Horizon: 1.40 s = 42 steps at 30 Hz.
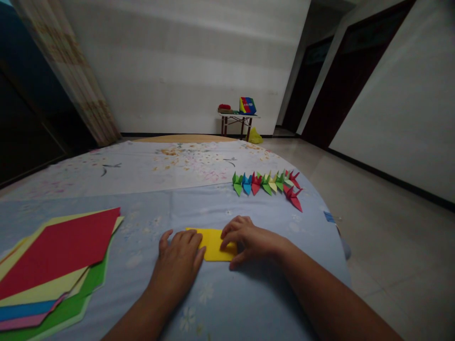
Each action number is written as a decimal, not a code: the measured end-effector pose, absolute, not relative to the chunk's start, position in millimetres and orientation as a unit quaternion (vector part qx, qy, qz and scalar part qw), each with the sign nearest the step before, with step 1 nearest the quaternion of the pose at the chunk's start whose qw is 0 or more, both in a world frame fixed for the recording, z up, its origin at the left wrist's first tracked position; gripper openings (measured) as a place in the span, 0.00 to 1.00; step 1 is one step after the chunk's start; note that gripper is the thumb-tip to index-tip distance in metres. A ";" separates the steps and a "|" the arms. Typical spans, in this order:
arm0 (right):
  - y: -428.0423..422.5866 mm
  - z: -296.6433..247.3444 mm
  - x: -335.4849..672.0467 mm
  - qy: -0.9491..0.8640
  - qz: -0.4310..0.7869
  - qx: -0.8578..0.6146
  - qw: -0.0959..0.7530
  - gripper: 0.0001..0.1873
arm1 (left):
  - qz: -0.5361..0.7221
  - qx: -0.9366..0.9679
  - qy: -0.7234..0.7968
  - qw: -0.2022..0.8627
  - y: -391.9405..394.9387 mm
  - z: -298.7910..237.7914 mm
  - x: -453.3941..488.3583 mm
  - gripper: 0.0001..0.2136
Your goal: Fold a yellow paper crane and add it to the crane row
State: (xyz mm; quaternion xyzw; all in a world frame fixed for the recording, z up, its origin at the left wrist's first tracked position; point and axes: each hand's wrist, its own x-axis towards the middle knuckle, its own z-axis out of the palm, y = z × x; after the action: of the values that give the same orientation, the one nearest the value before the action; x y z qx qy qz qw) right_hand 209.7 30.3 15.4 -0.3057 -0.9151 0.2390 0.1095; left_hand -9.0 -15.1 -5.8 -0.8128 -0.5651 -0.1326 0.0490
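A folded sheet of yellow paper (212,245) lies flat on the table in front of me. My left hand (181,255) rests over its left end, palm down, fingers stretched out along the surface. Over the right end is my right hand (249,240), its fingers curved and spread apart, with the fingertips at the paper. The thumb of that hand sits near the lower right corner. Both ends of the paper are partly hidden under the hands.
A stack of coloured paper with a red sheet (67,251) on top lies at the left. Several folded paper cranes (256,183) stand in a row at the back right. A flowered cloth (192,208) covers the round table. Beyond it, a small table (239,115) holds a colourful box (247,105).
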 end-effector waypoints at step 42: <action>44.4 -24.5 178.5 -0.831 0.149 -0.480 0.237 0.10 | -0.153 -0.852 -0.499 -0.040 -17.4 3.2 -8.5 0.13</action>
State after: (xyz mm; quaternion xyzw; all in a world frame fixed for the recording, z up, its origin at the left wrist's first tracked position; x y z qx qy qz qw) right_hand 178.5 44.4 -24.5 -0.4801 -0.8313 0.1491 0.2372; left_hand -8.5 -17.4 3.2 -0.8521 -0.4987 -0.1534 -0.0401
